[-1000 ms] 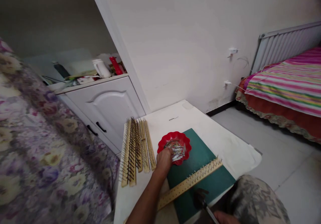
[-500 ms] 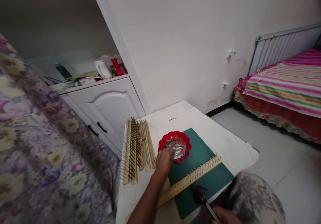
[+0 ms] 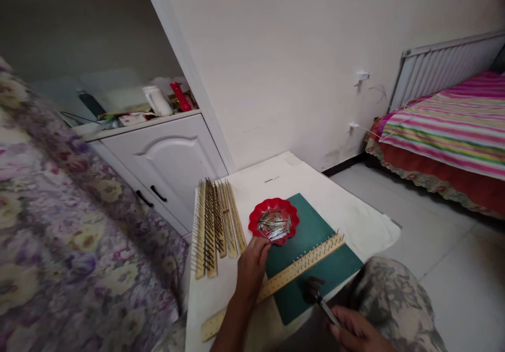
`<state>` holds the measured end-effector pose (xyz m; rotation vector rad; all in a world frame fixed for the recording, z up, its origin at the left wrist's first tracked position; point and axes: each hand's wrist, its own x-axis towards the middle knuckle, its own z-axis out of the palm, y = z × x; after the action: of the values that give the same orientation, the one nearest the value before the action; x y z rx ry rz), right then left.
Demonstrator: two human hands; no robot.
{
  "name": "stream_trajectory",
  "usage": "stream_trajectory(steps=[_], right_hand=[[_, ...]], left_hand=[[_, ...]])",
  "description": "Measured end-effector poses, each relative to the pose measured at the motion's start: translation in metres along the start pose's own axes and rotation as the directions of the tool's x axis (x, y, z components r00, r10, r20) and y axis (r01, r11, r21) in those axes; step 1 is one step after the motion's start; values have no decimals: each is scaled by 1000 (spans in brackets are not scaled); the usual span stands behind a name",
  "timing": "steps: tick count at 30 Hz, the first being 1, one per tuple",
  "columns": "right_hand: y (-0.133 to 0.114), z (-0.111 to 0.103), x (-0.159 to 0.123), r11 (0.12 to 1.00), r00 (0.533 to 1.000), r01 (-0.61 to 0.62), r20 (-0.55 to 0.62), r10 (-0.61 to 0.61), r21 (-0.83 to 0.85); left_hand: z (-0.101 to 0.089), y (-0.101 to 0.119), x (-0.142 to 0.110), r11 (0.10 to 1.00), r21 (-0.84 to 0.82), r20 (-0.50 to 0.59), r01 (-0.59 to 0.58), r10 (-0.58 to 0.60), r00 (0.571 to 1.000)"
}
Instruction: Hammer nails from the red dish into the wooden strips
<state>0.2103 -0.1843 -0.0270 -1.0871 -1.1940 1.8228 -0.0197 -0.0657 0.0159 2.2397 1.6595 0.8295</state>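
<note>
My left hand [image 3: 253, 263] is at the near left rim of a red scalloped bowl [image 3: 294, 224], its fingers pinched together. Whatever is between the fingertips is too small to make out. Loose nails [image 3: 273, 227] fill the bottom of the bowl. In my right hand [image 3: 353, 327] is a hammer [image 3: 329, 311], its head low over the near edge of a green mat [image 3: 290, 307]. Across the mat lies a wooden strip [image 3: 284, 275] with rows of holes; nails stand upright in its far right part. My left forearm covers some of its near left part.
Several wooden strips [image 3: 212, 268] full of upright nails lie side by side on the left of the white table [image 3: 335, 204]. Two thin nail-like pieces [image 3: 269, 180] lie near the back. A floral curtain [image 3: 98, 247] hangs on the left; my knee [image 3: 394, 299] is at the right edge.
My left hand has drawn back from among the nails to the bowl's near rim. My right hand and the hammer have risen slightly in view; the view itself has shifted a little.
</note>
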Motion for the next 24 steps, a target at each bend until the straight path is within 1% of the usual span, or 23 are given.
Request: stream_trajectory(steps=[4,6,8,15,21,24], right_hand=[[1,1,-1,999,1000,-23,0,23,-27],[0,2,-2,999,1000,-24,14,25,-47],[-1,2,-2,998,999,-31,28,32,-53],[-2,2,-3,998,999,-32,12,32,-45],[-10,5,-3,999,1000,-21,9,22,-46],[-11,6,-3,999,999,-27,17,28,-45]], left_hand=[[13,5,-35,998,-40,104,42,-38,994],[20,7,-47,997,-35,129,66,-61,990],[27,10,-53,997,-12,132,75,-73,989],[36,19,-47,994,96,158,47,-62,986],[38,19,-44,989,137,185,58,-83,979],[39,20,-41,984,169,217,50,-87,972]])
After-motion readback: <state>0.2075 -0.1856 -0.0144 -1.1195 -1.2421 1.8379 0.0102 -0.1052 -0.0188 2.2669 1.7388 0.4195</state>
